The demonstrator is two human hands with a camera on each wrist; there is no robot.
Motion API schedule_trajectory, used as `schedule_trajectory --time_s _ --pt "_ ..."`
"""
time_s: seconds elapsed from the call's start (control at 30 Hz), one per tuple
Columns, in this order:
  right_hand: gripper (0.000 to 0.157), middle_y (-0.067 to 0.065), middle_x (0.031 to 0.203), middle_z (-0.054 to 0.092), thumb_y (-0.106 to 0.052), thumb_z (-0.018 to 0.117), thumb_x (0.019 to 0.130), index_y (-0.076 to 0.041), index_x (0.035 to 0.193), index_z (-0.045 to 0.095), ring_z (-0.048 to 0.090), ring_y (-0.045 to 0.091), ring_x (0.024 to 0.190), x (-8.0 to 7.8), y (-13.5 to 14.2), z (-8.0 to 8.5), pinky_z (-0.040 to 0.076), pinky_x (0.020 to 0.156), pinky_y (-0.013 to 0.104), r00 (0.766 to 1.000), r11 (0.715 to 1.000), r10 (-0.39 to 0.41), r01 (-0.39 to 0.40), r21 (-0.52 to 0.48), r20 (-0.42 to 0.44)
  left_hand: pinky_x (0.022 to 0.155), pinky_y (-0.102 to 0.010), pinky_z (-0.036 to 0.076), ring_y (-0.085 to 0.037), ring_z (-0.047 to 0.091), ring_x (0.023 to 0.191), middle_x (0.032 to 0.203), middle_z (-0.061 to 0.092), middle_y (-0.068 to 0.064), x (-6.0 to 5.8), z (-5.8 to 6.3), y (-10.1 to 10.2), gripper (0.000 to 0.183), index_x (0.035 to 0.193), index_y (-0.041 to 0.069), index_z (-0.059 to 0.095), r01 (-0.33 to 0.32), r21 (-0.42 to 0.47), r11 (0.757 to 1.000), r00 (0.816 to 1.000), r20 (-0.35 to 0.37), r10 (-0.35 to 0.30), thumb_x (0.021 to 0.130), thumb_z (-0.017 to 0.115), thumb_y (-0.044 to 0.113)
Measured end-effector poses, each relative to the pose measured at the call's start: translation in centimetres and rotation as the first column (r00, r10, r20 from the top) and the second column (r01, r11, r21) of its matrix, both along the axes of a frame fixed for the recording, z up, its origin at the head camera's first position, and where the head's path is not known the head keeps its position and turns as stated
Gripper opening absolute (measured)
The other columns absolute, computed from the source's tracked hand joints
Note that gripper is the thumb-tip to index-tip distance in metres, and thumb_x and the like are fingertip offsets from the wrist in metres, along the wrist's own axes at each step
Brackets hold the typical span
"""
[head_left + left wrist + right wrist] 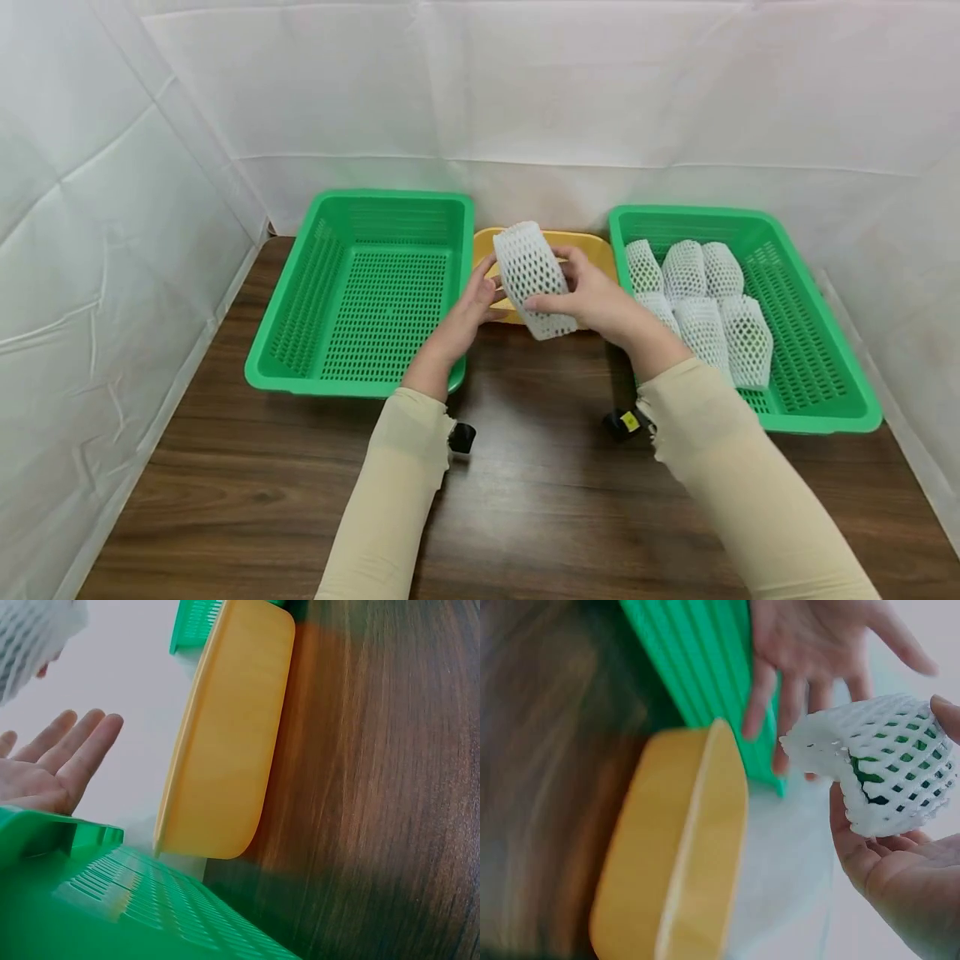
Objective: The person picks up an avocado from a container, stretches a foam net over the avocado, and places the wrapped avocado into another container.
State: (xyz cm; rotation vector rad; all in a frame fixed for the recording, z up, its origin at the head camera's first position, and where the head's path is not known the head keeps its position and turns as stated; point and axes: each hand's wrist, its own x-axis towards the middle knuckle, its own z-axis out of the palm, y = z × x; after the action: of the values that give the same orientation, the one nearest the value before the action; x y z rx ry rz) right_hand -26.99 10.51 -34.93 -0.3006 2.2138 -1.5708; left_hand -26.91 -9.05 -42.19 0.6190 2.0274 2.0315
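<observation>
In the head view my right hand (603, 304) holds a white foam net sleeve (528, 271) above the yellow bin (600, 250), thumb on the near side. The right wrist view shows the net sleeve (892, 739) between thumb and fingers; something dark green shows through its mesh, its kind unclear. My left hand (461, 321) is just left of the sleeve, by the rim of the left green basket (258, 350). Its fingers are extended and hold nothing, as the left wrist view of the hand (56, 769) also shows.
A right green basket (832, 350) contains several white net-wrapped pieces (701, 329) grouped on its left side. The yellow bin stands between both baskets, close to the white sheet wall (525, 100). Dark wooden table (540, 500) lies in front.
</observation>
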Motion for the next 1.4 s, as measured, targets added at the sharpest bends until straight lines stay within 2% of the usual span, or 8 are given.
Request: schedule_trajectory --time_s 0.23,0.43,0.53,0.7,0.87,1.13,1.23,1.4 --pt "0.074 0.019 0.132 0.042 -0.02 0.067 0.086 -0.013 0.146 0.024 0.046 0.032 0.113 -0.1 4.2 2.7 0.043 0.087 0.046 0.997 0.984 0.035 -0.022 0.175 -0.068 0.097 -0.052 0.035 -0.035 0.04 0.126 0.139 0.036 -0.026 0.2 -0.1 -0.3 0.095 0.146 0.004 0.015 0.009 0.039 0.999 1.0 -0.027 -0.008 0.082 0.03 0.074" --pt "0.076 0.014 0.132 0.038 -0.03 0.068 0.085 -0.028 0.147 0.024 0.046 0.032 0.112 0.1 8.6 4.3 0.044 0.083 0.046 0.992 0.939 0.087 -0.05 0.34 -0.093 0.097 -0.052 0.035 -0.039 0.04 0.124 0.136 0.039 -0.028 0.2 0.0 -0.5 0.096 0.144 0.0 0.02 0.008 0.055 0.998 1.0 -0.027 -0.007 0.081 0.03 0.073" --pt "0.079 0.013 0.133 0.036 -0.032 0.069 0.084 -0.027 0.146 0.021 0.046 0.031 0.114 0.2 10.8 4.5 0.043 0.084 0.045 0.991 0.919 0.104 -0.062 0.389 -0.086 0.098 -0.053 0.034 -0.041 0.039 0.124 0.135 0.039 -0.03 0.5 0.6 -0.6 0.089 0.143 -0.001 0.021 0.01 0.053 0.999 1.0 -0.026 -0.009 0.085 0.029 0.067" --pt "0.07 0.014 0.135 0.035 -0.028 0.068 0.085 -0.012 0.139 0.026 0.048 0.029 0.108 0.5 13.8 3.9 0.046 0.079 0.038 0.99 0.896 0.115 -0.07 0.439 -0.077 0.098 -0.052 0.034 -0.041 0.039 0.124 0.134 0.039 -0.031 1.4 2.2 -0.6 0.06 0.141 -0.005 0.024 0.0 0.026 1.0 1.0 -0.021 0.0 0.101 0.02 0.04" --pt "0.063 0.02 0.134 0.035 -0.026 0.066 0.087 -0.009 0.137 0.033 0.049 0.033 0.108 1.1 15.8 3.3 0.046 0.075 0.037 0.987 0.854 0.144 -0.088 0.512 -0.071 0.099 -0.053 0.033 -0.043 0.039 0.123 0.132 0.04 -0.033 1.7 2.9 -0.4 0.044 0.138 -0.008 0.026 -0.005 0.018 1.0 1.0 -0.012 0.005 0.104 0.017 0.018" --pt "0.061 0.029 0.132 0.039 -0.026 0.066 0.087 -0.004 0.134 0.035 0.045 0.037 0.112 1.8 18.6 1.3 0.044 0.083 0.045 0.985 0.823 0.174 -0.143 0.551 -0.005 0.099 -0.054 0.032 -0.044 0.04 0.121 0.128 0.042 -0.035 1.5 2.6 -0.1 0.042 0.136 -0.011 0.029 -0.002 0.035 0.999 1.0 0.002 0.002 0.103 0.017 0.013" --pt "0.055 0.032 0.13 0.039 -0.024 0.064 0.088 -0.002 0.13 0.037 0.044 0.041 0.114 1.9 19.5 0.0 0.043 0.083 0.047 0.986 0.815 0.166 -0.143 0.562 0.012 0.099 -0.054 0.031 -0.043 0.041 0.121 0.127 0.043 -0.034 1.0 1.7 0.0 0.041 0.135 -0.01 0.03 0.004 0.048 0.999 1.0 -0.004 -0.004 0.103 0.017 0.012" --pt "0.042 0.031 0.125 0.042 -0.019 0.058 0.088 -0.001 0.122 0.04 0.047 0.038 0.107 2.2 20.6 -2.0 0.044 0.076 0.04 0.982 0.783 0.178 -0.183 0.594 0.068 0.099 -0.05 0.034 -0.038 0.045 0.119 0.126 0.047 -0.03 0.3 0.2 0.2 0.048 0.136 -0.005 0.033 0.019 0.055 0.998 0.999 -0.029 -0.017 0.104 0.024 0.029"
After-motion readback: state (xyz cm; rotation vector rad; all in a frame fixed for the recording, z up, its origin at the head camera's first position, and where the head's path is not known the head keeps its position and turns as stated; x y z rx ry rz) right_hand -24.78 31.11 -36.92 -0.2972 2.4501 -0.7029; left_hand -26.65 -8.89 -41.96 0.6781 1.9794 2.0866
